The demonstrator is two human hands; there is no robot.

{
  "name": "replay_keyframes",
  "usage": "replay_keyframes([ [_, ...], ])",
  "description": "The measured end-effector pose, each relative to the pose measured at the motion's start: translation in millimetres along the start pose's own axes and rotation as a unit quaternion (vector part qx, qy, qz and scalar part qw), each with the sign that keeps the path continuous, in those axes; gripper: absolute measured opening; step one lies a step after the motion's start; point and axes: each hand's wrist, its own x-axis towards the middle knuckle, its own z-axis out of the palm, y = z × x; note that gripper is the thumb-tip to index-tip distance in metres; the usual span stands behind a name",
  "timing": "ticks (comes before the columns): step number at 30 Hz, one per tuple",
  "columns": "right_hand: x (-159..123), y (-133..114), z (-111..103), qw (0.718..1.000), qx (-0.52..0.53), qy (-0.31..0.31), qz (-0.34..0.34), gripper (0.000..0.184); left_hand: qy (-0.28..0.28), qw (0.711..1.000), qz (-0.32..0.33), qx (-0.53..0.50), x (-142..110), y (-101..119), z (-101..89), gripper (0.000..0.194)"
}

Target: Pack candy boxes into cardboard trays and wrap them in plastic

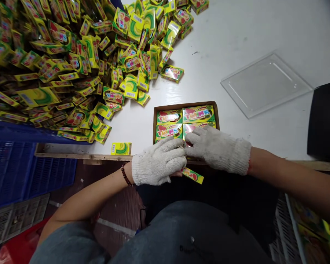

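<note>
Both my hands wear white knit gloves at the near edge of the white table [236, 44]. My left hand [158, 161] is closed around a small yellow-green candy box [193, 175] that sticks out to the right below the table edge. My right hand [217, 146] lies with curled fingers on the near boxes inside a brown cardboard tray [216, 110]. The tray holds several "TWINS" candy boxes [198, 114] laid flat in rows. Fingertips of the two hands touch.
A big heap of loose yellow-green candy boxes [71, 62] covers the table's left and far side. One stray box [121, 148] lies near the edge. A clear plastic lid [265, 83] rests at right, a black object [324, 121] beyond it. A blue crate [19, 165] stands at left.
</note>
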Motion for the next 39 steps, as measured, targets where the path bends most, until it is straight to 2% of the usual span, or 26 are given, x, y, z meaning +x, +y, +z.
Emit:
replay_keyframes([
  [4, -7, 0, 1, 0.999, -0.015, 0.030, -0.034, 0.018, 0.029, 0.999, -0.022, -0.021, -1, -5, 1.3, 0.027],
  [7, -14, 5, 6, 0.996, -0.006, 0.065, -0.057, 0.020, 0.028, 0.997, -0.038, -0.058, -1, -11, 6.8, 0.026],
  [11, -21, 9, 15, 0.994, -0.010, 0.093, -0.055, 0.021, 0.031, 0.989, -0.061, -0.128, -5, -14, 19.1, 0.033],
  [14, -24, 4, 17, 0.993, -0.020, 0.105, -0.042, 0.024, 0.029, 0.989, -0.080, -0.124, -13, -11, 28.1, 0.035],
  [16, -26, -5, 16, 0.995, -0.025, 0.092, -0.022, 0.027, 0.027, 0.992, -0.071, -0.098, -17, -8, 33.4, 0.033],
  [21, -22, -26, 6, 0.999, -0.034, 0.013, 0.031, 0.022, 0.045, 0.995, -0.054, -0.075, -17, -1, 41.2, 0.028],
  [24, -18, -23, 1, 0.999, 0.003, -0.020, 0.029, 0.020, 0.025, 0.995, -0.065, -0.076, -13, 4, 37.8, 0.026],
  [27, -9, -9, -3, 0.997, 0.062, -0.013, 0.054, 0.020, 0.002, 0.985, -0.080, -0.153, -12, 5, 30.9, 0.031],
  [28, -3, -4, -3, 0.994, 0.077, -0.001, 0.073, 0.020, 0.018, 0.975, -0.095, -0.201, -13, 5, 29.1, 0.036],
  [30, 10, 1, -3, 0.989, 0.103, 0.025, 0.107, 0.022, 0.096, 0.936, -0.163, -0.297, -15, 3, 27.6, 0.050],
  [33, 31, 0, 0, 0.984, 0.112, 0.031, 0.133, 0.026, 0.274, 0.837, -0.317, -0.352, -18, -4, 31.4, 0.064],
  [35, 41, -3, 2, 0.988, 0.093, 0.014, 0.124, 0.028, 0.352, 0.766, -0.398, -0.363, -18, -11, 36.2, 0.068],
  [37, 45, -6, 4, 0.993, 0.071, -0.005, 0.094, 0.029, 0.368, 0.709, -0.449, -0.401, -18, -19, 40.0, 0.069],
  [39, 45, -6, 6, 0.995, 0.066, -0.013, 0.073, 0.030, 0.348, 0.681, -0.474, -0.437, -18, -26, 39.9, 0.067],
])
